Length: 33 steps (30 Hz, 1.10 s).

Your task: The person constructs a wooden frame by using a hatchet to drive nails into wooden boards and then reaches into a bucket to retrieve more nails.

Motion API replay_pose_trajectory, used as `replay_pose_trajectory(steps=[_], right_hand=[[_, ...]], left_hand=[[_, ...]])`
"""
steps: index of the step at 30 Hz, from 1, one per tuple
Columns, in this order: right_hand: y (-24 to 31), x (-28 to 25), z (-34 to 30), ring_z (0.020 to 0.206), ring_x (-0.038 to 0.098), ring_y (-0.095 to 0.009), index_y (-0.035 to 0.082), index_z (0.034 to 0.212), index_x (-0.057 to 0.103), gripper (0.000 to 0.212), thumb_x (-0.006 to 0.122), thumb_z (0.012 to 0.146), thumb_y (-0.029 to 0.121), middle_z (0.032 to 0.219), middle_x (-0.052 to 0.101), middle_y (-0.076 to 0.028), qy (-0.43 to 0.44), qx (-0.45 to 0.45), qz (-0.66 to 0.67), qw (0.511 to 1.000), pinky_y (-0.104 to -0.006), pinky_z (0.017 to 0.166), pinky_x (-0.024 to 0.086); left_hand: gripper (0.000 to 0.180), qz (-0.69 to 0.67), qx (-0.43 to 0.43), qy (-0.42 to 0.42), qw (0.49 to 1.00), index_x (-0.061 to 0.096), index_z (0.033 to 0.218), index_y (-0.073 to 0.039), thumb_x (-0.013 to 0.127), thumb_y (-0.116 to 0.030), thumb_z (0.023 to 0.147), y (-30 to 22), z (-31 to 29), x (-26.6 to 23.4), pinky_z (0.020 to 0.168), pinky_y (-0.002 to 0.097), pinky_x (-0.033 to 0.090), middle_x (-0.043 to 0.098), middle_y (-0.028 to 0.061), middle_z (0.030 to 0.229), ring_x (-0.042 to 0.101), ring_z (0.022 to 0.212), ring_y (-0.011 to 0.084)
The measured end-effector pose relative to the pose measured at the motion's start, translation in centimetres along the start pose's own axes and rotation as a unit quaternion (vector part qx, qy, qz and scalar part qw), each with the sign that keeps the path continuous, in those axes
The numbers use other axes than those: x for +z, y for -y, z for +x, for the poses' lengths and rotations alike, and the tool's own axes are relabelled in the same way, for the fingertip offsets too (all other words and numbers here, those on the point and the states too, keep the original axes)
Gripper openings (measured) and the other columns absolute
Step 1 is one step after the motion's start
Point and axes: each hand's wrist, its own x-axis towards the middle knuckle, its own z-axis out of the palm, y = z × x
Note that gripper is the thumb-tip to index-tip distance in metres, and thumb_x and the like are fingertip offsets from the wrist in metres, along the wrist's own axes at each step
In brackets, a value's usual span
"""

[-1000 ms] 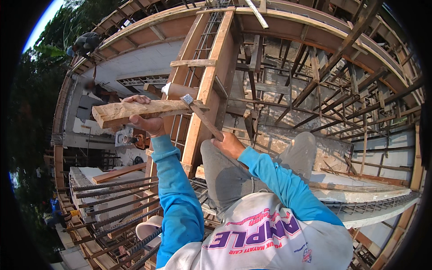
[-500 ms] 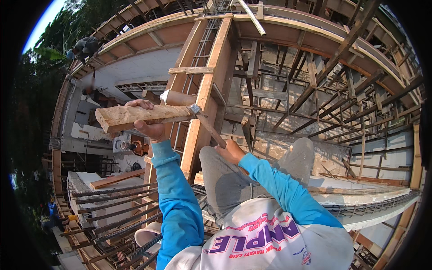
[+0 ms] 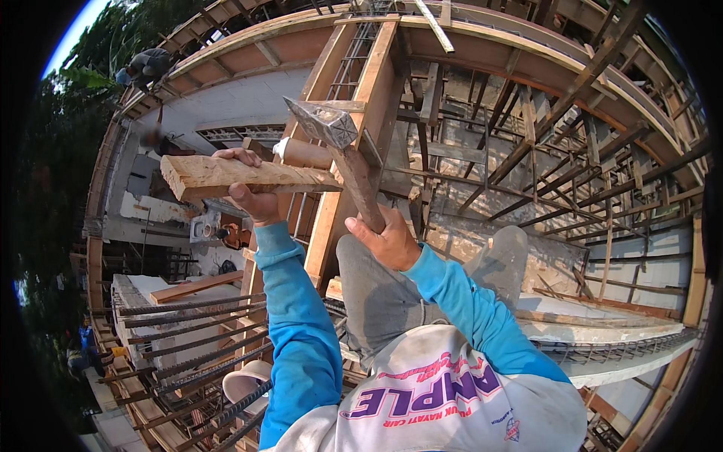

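Note:
A rough length of timber lies in my left hand, thumb on the near side and fingers over the far side. Its thin end reaches over the wooden formwork of the beam. My right hand is closed round the wooden handle of a hammer. The hammer's metal head, square at one end and pointed at the other, is raised apart from the timber, above its thin end. Just beyond the timber is a pale pipe with a white end, partly hidden.
Steel reinforcement runs inside the beam formwork. Rebar rods stick out at lower left. Wooden props stand in a deep drop to the right. People work far left, one on the upper formwork.
My right hand has lifted the hammer up from the timber's thin end, and its head now shows larger. The timber, held in my left hand, has shifted only slightly.

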Motion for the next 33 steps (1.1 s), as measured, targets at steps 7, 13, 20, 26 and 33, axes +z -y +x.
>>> replay_pose_trajectory(steps=[7,13,20,26,33], right_hand=[[-11.7,4.5,0.5,0.065,0.053,-0.023,-0.002,0.078,0.053,0.03,0.061,0.085,0.027,0.065,0.055,-0.012,0.041,0.149,-0.067,0.986,-0.0372,0.062,0.042],[-9.9,3.5,1.0,0.084,0.062,-0.041,-0.005,0.09,0.062,0.04,0.059,0.08,0.034,0.082,0.063,-0.028,0.1,0.179,-0.134,0.969,-0.0443,0.075,0.047],[2.2,0.5,-0.1,0.072,0.062,-0.03,-0.005,0.093,0.059,0.03,0.062,0.084,0.023,0.076,0.062,-0.021,0.015,0.068,-0.009,0.998,-0.0364,0.068,0.048],[-11.0,5.2,-0.1,0.057,0.05,-0.016,-0.001,0.081,0.051,0.021,0.058,0.088,0.018,0.061,0.049,-0.006,-0.033,0.091,-0.017,0.995,-0.0298,0.052,0.04],[-20.9,0.7,-7.6,0.044,0.052,-0.02,-0.006,0.099,0.055,0.041,0.062,0.083,0.031,0.062,0.055,-0.011,0.097,0.432,0.004,0.896,-0.0345,0.044,0.044]], left_hand=[[0.073,0.027,0.016,-0.023,0.999,0.044,0.1,-0.009,0.063,-0.071,0.066,-0.3,0.0,0.5,0.065,0.0258,0.04,0.043,0.0038,0.077,0.045,0.069,0.0139],[0.073,0.017,-0.001,-0.032,0.999,0.043,0.099,-0.01,0.062,-0.072,0.066,-0.5,0.3,-1.7,0.065,0.0262,0.04,0.042,0.0036,0.078,0.044,0.07,0.0138],[0.072,0.022,-0.003,-0.017,1.0,0.043,0.101,-0.009,0.061,-0.07,0.068,-0.5,-0.5,0.1,0.066,0.0263,0.039,0.042,0.0046,0.079,0.043,0.07,0.0141],[0.072,0.014,0.01,0.018,1.0,0.044,0.101,-0.008,0.062,-0.069,0.067,0.3,-0.2,2.0,0.066,0.0263,0.039,0.042,0.0042,0.078,0.043,0.07,0.0137],[0.075,-0.01,-0.004,-0.014,1.0,0.045,0.101,-0.008,0.063,-0.071,0.064,0.0,0.1,0.3,0.065,0.0265,0.04,0.042,0.004,0.079,0.044,0.071,0.0134]])
